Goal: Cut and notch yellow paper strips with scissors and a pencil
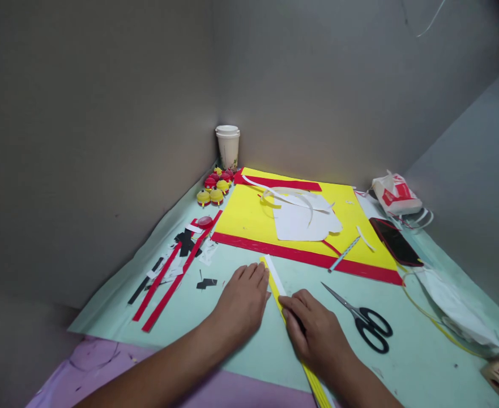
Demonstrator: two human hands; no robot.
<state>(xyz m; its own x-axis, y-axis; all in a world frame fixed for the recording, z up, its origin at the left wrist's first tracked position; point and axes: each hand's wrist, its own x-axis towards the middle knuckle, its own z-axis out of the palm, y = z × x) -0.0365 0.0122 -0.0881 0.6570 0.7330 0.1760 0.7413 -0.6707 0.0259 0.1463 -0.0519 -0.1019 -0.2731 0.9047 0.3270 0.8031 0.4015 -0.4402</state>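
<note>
Two hands meet one long yellow-and-white strip [277,281] in the head view, lying slantwise on the pale green sheet [241,351]: the left hand [243,297] lays flattened, unclenched fingers at its far end; the right hand [315,328] touches it with curled fingers, its grasp unclear. One pair of scissors [359,318] lies right; two long red strips [180,276] lie left.

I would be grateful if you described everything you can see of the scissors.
The scissors have slim grey metal blades and black handles, apparently plastic, with two finger loops. They look slightly open, the loops a little apart. They lie flat on the pale green table covering, to the right of the right hand, the tips pointing away and to the left, toward the red-edged yellow sheet. No hand touches them.
</note>
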